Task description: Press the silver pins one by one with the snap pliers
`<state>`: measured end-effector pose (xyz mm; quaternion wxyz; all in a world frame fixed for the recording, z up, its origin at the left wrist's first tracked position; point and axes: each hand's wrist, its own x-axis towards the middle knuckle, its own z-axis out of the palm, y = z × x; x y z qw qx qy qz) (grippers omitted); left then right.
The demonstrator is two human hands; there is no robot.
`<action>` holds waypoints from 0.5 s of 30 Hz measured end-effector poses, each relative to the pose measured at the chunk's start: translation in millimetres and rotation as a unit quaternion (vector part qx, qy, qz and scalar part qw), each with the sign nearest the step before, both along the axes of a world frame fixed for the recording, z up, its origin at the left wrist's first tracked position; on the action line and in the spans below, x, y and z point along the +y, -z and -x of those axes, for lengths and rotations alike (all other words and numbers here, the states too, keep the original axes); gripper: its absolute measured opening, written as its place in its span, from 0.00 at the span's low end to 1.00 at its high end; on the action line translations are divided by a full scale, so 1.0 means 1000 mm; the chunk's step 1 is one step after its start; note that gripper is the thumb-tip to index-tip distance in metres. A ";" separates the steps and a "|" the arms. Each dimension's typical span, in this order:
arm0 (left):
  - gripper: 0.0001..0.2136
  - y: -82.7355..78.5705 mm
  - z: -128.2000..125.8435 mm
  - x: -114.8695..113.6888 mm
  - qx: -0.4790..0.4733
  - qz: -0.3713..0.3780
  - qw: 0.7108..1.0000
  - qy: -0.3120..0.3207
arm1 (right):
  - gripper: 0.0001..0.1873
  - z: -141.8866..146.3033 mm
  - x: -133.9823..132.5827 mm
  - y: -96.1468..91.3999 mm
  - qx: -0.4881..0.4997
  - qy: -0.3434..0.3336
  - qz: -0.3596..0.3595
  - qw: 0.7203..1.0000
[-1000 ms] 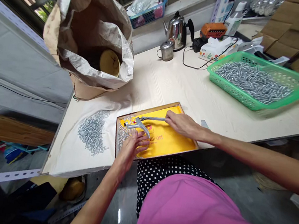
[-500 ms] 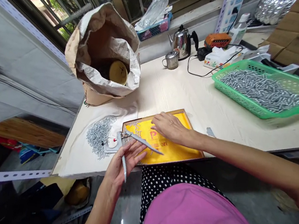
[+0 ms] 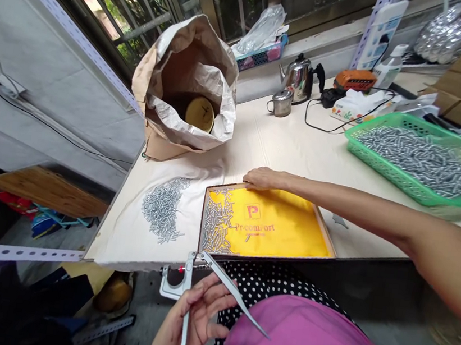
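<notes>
My left hand (image 3: 198,315) holds grey snap pliers (image 3: 189,277) below the table's front edge. The tool's two handles stand spread apart, one in the palm, with my fingers loosely curled between them. At the far rim of a shallow box (image 3: 322,221), my right hand (image 3: 264,178) has its fingers curled over the edge. The box has a yellow printed lining (image 3: 292,220). Small metal pins (image 3: 217,224) lie gathered at the box's left end, with a few strays on the lining. Left of the box, a pile of shorter-looking metal pieces (image 3: 163,209) rests on white cloth.
An open paper sack (image 3: 158,143) with a round yellowish container stands behind the pile. A green basket (image 3: 387,173) full of metal pins is at the right. Farther back are a kettle (image 3: 299,82), a metal cup (image 3: 282,104) and an orange battery (image 3: 355,80).
My left hand has drawn the pliers from over the box's left end down past the table edge. My right hand has moved from above the lining to the far rim. The view has shifted.
</notes>
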<state>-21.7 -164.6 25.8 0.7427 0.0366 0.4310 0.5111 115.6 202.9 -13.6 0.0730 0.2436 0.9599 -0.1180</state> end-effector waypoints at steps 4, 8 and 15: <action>0.23 0.003 0.001 -0.001 0.005 0.003 1.000 -0.007 | 0.11 -0.020 0.006 0.000 0.020 -0.011 0.009 1.000; 0.21 -0.001 -0.002 -0.007 -0.009 -0.012 1.000 0.021 | 0.14 -0.030 0.015 -0.008 0.052 -0.026 0.030 0.998; 0.19 -0.017 0.003 -0.013 -0.020 -0.019 0.999 0.037 | 0.15 -0.099 0.021 -0.035 0.092 0.100 0.243 0.960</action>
